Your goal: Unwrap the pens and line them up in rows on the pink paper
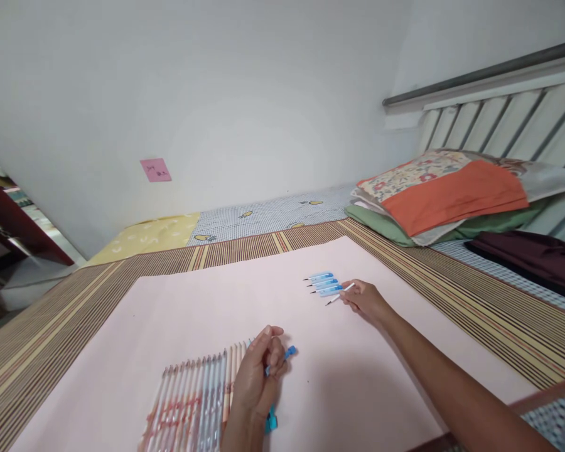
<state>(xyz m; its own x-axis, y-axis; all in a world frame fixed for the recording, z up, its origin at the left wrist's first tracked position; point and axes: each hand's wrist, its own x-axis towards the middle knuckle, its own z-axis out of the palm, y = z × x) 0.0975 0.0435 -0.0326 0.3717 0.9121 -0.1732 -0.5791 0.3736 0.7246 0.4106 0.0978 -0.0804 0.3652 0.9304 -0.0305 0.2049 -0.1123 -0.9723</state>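
My right hand [361, 299] pinches a thin white stick with a dark tip [335, 299], perhaps a pen refill, low over the pink sheet [207, 307]. Just beyond its fingertips lies a neat row of several short blue-and-white pens [324, 282], dark points facing left. My left hand [263, 364] is curled around a blue piece [290, 351], whose end sticks out past the fingers; most of it is hidden. Under and beside the left wrist, a long row of pastel pens [193, 395] lies side by side. A teal clip-like piece [272, 420] shows right of that wrist.
The pink sheet covers a striped mat [98, 301]. Folded cloths and a floral-and-orange pillow [456, 194] are stacked at the right, near a white radiator [499, 119]. A pink note [155, 169] is on the wall. Dark folded clothing [527, 257] lies far right.
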